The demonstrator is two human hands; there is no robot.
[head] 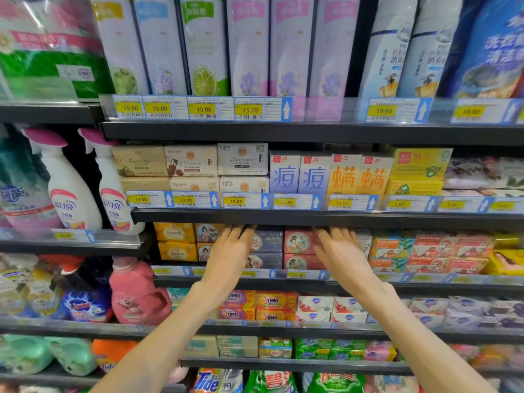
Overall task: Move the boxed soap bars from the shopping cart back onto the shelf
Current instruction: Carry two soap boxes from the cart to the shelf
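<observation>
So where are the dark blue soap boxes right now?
In the head view, the dark blue soap boxes sit mid-shelf between the left hand and right hand, beside the red soap boxes.

Navy boxes (266, 241) and red boxes (299, 243) are showing round portrait prints. Yellow boxes (174, 232) are sitting leftward. Price tags (202, 109) are showing yellow. Shelf edge (283, 216) is reading black. Jug (136, 293) is showing pink.

My two bare hands, left (231, 252) and right (341, 251), two dark blue cardboard soap boxes (266, 241) between them, two red ones (299, 242), two white spray bottles with pink caps (68, 188), one pink detergent jug (136, 293).
</observation>
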